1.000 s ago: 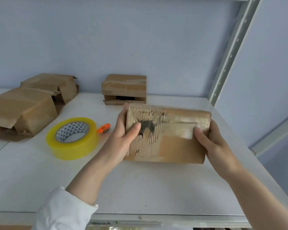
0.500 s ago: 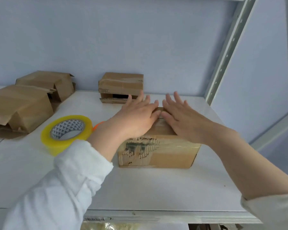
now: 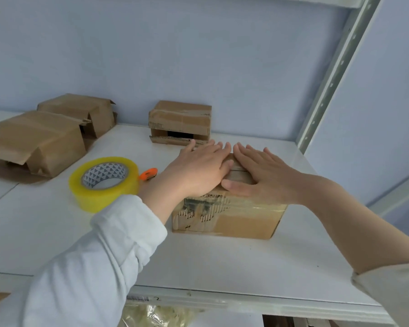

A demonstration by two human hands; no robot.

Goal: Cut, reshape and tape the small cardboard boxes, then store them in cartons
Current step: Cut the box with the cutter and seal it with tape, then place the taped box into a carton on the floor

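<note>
A small worn cardboard box (image 3: 234, 220) stands on the white shelf (image 3: 222, 263), its front face torn with clear tape across it. My left hand (image 3: 198, 168) lies flat on the left half of its top, fingers straight. My right hand (image 3: 260, 173) lies flat on the right half, fingers straight, thumb along the front edge. The two hands almost meet over the top flaps. A yellow roll of tape (image 3: 104, 182) lies left of the box, with an orange cutter (image 3: 148, 173) behind it.
Another small taped box (image 3: 180, 122) stands by the back wall, its front open. Two bigger brown boxes (image 3: 36, 140) (image 3: 80, 112) sit at the far left. A perforated metal post (image 3: 328, 81) rises at the shelf's right end.
A second ago both hands held the box up by its ends. It now stands on the shelf, and both hands press flat on its top; little moved in the last half second.
</note>
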